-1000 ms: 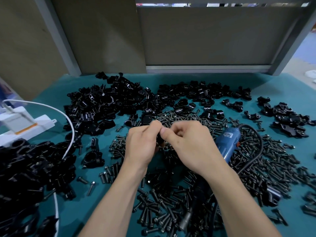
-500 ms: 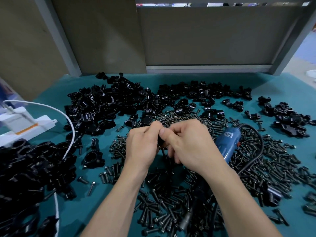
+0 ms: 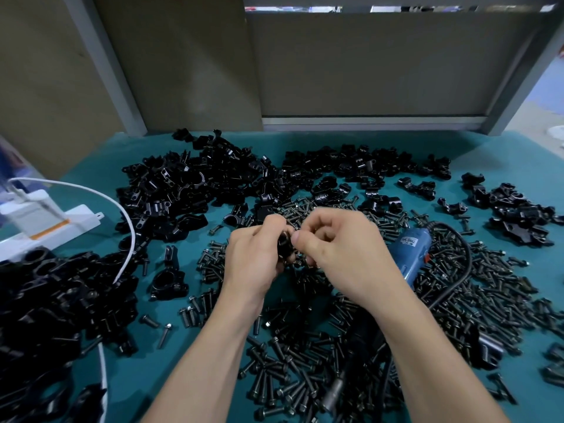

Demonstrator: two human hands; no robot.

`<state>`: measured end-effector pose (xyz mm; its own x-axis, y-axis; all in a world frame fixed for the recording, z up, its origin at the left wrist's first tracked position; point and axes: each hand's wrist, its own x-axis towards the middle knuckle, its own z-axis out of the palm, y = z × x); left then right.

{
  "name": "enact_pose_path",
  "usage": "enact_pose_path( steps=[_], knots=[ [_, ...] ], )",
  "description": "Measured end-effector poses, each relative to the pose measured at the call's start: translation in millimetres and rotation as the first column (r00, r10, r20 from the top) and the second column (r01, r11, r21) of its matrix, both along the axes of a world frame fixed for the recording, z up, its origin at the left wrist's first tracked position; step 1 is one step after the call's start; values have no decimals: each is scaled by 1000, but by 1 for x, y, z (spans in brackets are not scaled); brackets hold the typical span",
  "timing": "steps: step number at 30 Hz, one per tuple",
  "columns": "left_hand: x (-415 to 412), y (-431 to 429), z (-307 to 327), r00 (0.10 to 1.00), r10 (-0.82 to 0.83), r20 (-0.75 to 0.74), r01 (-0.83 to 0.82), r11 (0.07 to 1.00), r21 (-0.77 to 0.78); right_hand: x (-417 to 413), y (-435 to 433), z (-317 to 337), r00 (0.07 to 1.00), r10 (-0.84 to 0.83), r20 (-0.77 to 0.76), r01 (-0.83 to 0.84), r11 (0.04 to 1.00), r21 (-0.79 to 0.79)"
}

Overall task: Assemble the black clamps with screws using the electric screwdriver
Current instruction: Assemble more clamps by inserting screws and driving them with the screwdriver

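Note:
My left hand (image 3: 254, 257) grips a small black clamp (image 3: 284, 243) over the middle of the teal table. My right hand (image 3: 341, 248) meets it from the right, thumb and forefinger pinched at the clamp's top edge; whatever they pinch is too small and hidden to name. The blue electric screwdriver (image 3: 410, 253) lies on the table just right of my right hand, untouched, its black cable (image 3: 457, 270) looping behind. Loose black screws (image 3: 290, 377) cover the table under and around my forearms.
A big heap of black clamps (image 3: 189, 190) fills the back left, another pile (image 3: 45, 294) sits at the near left, and a smaller group (image 3: 515, 212) lies far right. A white box (image 3: 45, 224) with a white cable (image 3: 128, 227) stands at the left edge.
Both hands stayed together over the same spot. My right fingers have shifted slightly at the clamp, now pinching at its top edge.

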<state>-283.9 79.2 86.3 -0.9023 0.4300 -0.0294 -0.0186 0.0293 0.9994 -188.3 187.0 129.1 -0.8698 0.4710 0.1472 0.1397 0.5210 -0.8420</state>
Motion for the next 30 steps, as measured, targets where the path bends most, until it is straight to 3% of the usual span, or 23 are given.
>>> enact_pose_path(
  steps=[5,10,20,30],
  knots=[
    [1,3,-1,1000,9,18,-9,1000,-21,-1,1,0,997,2,-75,-2,1000,-3],
    [7,2,-1,996,5,86,-14,995,101,-3,0,-3,998,-13,-69,12,1000,-16],
    [8,-1,3,956,-182,229,130,966,224,-3,2,-5,995,-40,-96,35,998,-55],
    [7,-2,9,927,-160,340,101,978,184,-2,3,-5,994,22,-103,-25,999,-35]
  ],
)
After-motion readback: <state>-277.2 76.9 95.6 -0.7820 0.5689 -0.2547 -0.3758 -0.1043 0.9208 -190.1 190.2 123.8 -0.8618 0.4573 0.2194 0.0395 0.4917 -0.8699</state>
